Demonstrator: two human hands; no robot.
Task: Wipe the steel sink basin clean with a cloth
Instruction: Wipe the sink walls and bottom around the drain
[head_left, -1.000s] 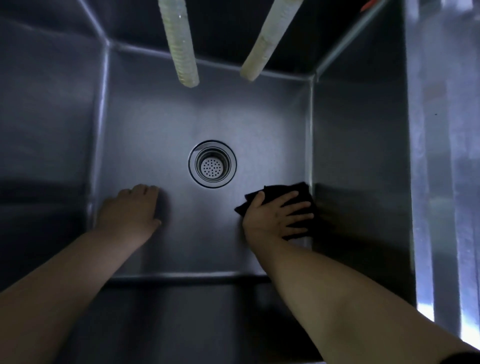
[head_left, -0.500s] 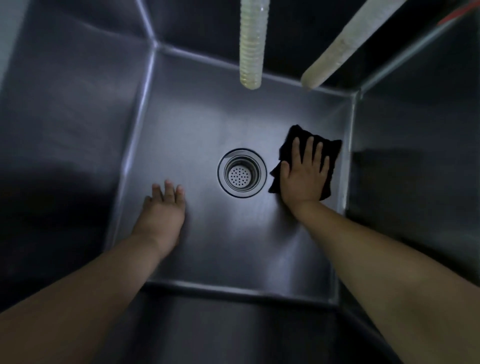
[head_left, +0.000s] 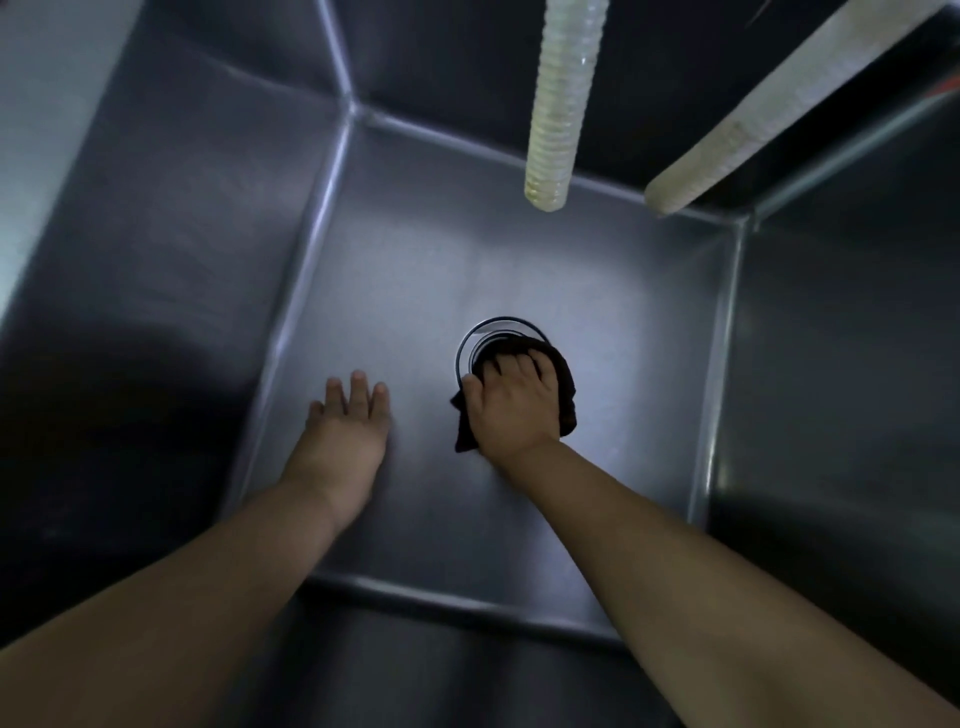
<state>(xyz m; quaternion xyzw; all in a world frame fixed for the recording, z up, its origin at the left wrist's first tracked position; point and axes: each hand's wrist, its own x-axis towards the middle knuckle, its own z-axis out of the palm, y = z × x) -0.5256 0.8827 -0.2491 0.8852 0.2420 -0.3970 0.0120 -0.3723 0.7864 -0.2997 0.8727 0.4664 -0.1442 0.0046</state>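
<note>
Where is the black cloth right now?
In the head view, the black cloth lies on the sink floor right of centre, pressed over the drain ring under the right hand; the left hand rests apart, to its left.

Steel sink basin (head_left: 467, 249): black cloth (head_left: 567, 387) over its drain (head_left: 480, 332), left palm (head_left: 345, 434) flat alongside
</note>
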